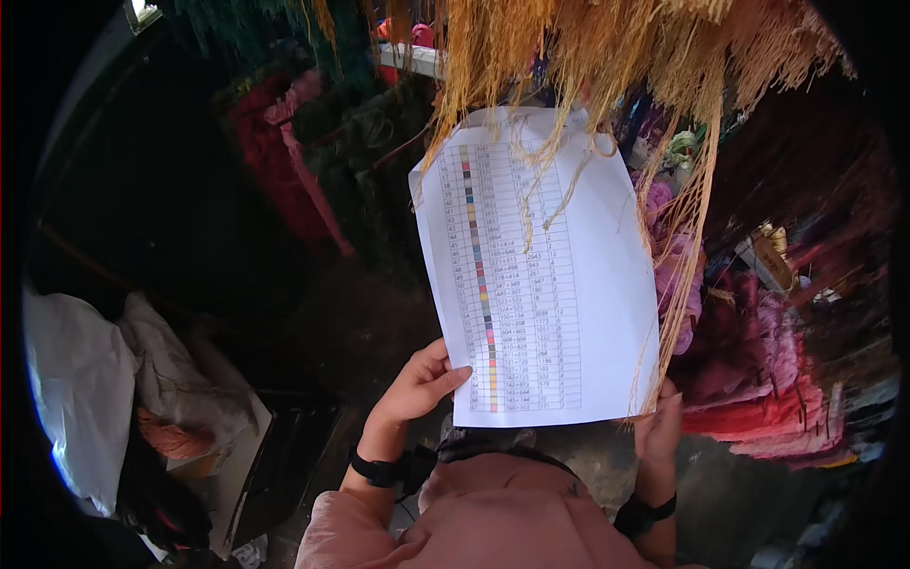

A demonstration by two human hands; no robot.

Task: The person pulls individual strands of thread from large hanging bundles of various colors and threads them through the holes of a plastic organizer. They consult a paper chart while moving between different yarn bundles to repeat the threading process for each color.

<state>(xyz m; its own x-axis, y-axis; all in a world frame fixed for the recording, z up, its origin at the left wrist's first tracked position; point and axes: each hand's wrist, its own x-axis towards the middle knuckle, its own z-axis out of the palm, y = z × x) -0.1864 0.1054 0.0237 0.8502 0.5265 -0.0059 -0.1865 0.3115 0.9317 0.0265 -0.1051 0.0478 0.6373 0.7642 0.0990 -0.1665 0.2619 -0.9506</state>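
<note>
A large white sheet of paper (pixel 607 313) is held up in front of me, printed with a table and a column of small colour swatches. At its lower left edge, my left hand (pixel 417 382) is closed on the paper with the thumb on the front. My right hand (pixel 661 427) is closed at the lower right corner, its fingers partly hidden by the paper and by thin yarn strands. Long golden strands of yarn (pixel 700 204) run down past the sheet's right edge to that hand. A few loose pale strands (pixel 536 180) dangle over the sheet's upper part.
Thick orange and gold yarn hanks (pixel 588 47) hang above the sheet. Pink and red yarn (pixel 758 379) is stacked at right, near a small cardboard box (pixel 766 263). Dark green hanks (pixel 351 142) hang at back left. White sacks (pixel 76 379) and a brown yarn bundle (pixel 173 436) lie at left.
</note>
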